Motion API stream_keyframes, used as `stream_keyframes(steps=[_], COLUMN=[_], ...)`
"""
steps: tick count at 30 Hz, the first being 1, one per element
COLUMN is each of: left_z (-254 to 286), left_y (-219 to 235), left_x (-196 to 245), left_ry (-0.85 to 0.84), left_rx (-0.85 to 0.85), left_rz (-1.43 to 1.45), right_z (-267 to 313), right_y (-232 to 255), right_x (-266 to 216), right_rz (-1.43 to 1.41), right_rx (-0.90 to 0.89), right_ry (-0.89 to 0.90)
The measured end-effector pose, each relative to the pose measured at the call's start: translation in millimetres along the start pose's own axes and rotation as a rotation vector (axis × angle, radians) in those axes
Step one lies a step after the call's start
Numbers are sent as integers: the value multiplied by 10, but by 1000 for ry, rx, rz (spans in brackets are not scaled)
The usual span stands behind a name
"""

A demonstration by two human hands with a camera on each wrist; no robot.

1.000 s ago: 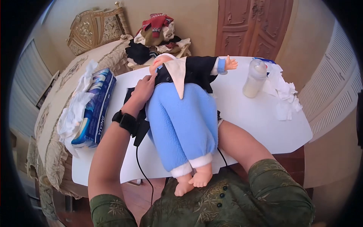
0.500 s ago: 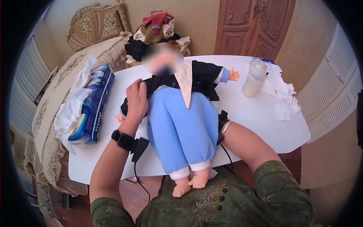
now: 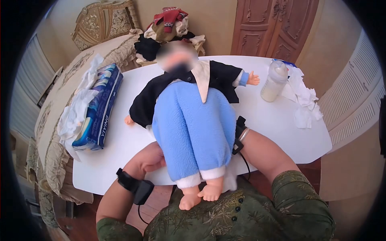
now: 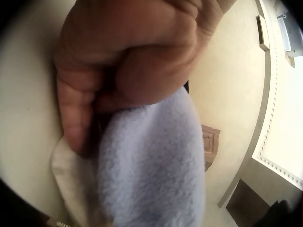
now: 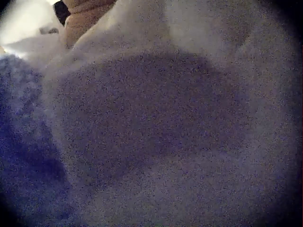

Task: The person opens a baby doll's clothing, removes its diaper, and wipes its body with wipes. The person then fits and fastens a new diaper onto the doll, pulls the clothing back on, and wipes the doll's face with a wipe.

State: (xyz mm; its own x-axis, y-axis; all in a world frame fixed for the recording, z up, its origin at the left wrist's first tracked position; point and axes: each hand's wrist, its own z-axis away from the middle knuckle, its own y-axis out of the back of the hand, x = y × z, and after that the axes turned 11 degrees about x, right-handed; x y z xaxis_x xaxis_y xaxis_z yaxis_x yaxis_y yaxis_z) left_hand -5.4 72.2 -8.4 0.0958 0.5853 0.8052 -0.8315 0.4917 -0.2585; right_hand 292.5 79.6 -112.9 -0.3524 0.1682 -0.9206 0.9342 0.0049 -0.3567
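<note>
A baby doll in a black jacket (image 3: 142, 96) and blue fleece trousers (image 3: 193, 120) lies on its back, slanting across a white table, with its bare feet (image 3: 189, 199) toward the person. My left hand (image 3: 148, 158) is low beside the trouser leg. In the left wrist view its bent fingers (image 4: 75, 113) and thumb are tucked in at the blue fleece (image 4: 156, 161), with white cloth (image 4: 71, 172) by a fingertip. My right hand is hidden behind the doll's legs; only the forearm (image 3: 267, 148) shows. White cloth (image 5: 265, 175) fills much of the right wrist view.
A blue tissue pack (image 3: 102, 106) with loose tissues on it stands at the table's left. At the right are a milk bottle (image 3: 274, 82) and crumpled tissues (image 3: 307, 106). Piled clothes (image 3: 169, 24) lie beyond the table, near a bed (image 3: 60, 88).
My left hand has left the jacket front and moved down toward me, to the lower trouser leg. The doll's right sleeve now lies spread out. More white cloth shows beside the feet.
</note>
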Motion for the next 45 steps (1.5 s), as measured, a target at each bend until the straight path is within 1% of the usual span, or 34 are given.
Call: stream_keyframes(steps=[1, 2, 4, 5, 7, 8, 10, 11, 13, 14, 15, 16, 18, 20, 23, 25, 26, 28, 29, 31, 32, 33, 34, 35, 36, 37, 38, 39, 40, 41, 42, 43, 44, 45], left_z=[6, -34, -196, -260, -366, -390, -424, -452, -523, -615, -737, -848, -793, -720, -692, -731, -746, -767, -736, -676, -686, -705, -718, -713, -697, -689, -724, -776, -817, -794, -746, -700, -657, -612], left_y=[-47, -58, -39, -20, 16, 31, 50, 27, -49, -9, 42, 111, 100, 83, 62, 20, 29, 47, 28, -38, -44, -42, -51, -56, -40, -23, 16, 66, 122, 149, 161, 179, 209, 251], left_x=[-16, -24, -5, 31, 116, 136, 181, 213, 268, 235, 189, 137, 231, 284, 295, 282, 276, 264, 276, 298, 300, 309, 320, 335, 356, 370, 363, 348, 319, 314, 322, 340, 363, 392], left_ry=[-44, -46, -180, -184, -162, -166, -124, -126, -128, -129, -179, -227, -242, -261, -240, -322, -320, -300, -300, -317, -317, -388, -458, -456, -487, -518, -515, -483, -449, -446, -408, -370, -370, -404], left_rx=[-87, -85, -102, -102, -76, -76, -178, -177, -49, -51, -53, -55, -92, -128, -118, -64, -64, -41, -41, -3, -3, 15, 34, 33, -11, -56, -55, 19, 94, 94, 170, 245, 244, 455], left_rz=[-71, -68, -111, -109, 19, 22, 319, 321, 416, 416, 528, 641, 668, 693, 712, 738, 738, 720, 723, 684, 685, 682, 678, 676, 660, 642, 642, 600, 559, 561, 515, 468, 469, 127], right_z=[-16, -125, -25, -166, -73, -40, -24, -18, -25, -57, -194, -118, -281, -245, -212, -225, -260, -318, -305, -257, -292, -276, -247, -214, -252, -320, -343, -297, -240, -208, -170, -127, -84, -58], right_y=[-15, -29, 69, 2, 108, 163, 219, 231, 233, 169, 48, 99, 143, 139, -174, -287, -270, -223, -225, -190, -179, -172, -150, -137, -19, 135, 272, 372, 476, 525, 443, 384, 301, 258], right_x=[53, 76, 51, 99, 44, 27, 34, 38, 75, 126, 207, 174, 130, 95, -387, -595, -613, -673, -737, -902, -978, -1025, -1088, -1147, -1105, -1035, -988, -993, -1001, -1004, -1110, -1268, -1411, -1482], right_rz=[-5, -9, -15, -18, -23, -25, -31, -35, -44, -47, -51, -54, -62, -68, -170, -240, -241, 249, 251, 713, 594, 595, 378, 152, 150, 927, 1652, 1651, 1558, 1463, 1465, 1273, 1067, 1068], right_rx=[0, -1, -4, -5, -5, -6, -7, -8, -6, -3, 4, 12, 30, 42, 149, 221, 223, 173, 172, -116, -91, -91, 76, 242, 244, -32, -338, -339, -213, -90, -92, 8, 103, 104], right_ry=[-4, -7, -9, -10, -15, -16, -19, -21, -24, -25, -26, -28, -35, -38, -341, -544, -545, -219, -221, 84, -148, -148, -357, -560, -561, -108, 415, 413, 415, 417, 414, 141, -121, -120])
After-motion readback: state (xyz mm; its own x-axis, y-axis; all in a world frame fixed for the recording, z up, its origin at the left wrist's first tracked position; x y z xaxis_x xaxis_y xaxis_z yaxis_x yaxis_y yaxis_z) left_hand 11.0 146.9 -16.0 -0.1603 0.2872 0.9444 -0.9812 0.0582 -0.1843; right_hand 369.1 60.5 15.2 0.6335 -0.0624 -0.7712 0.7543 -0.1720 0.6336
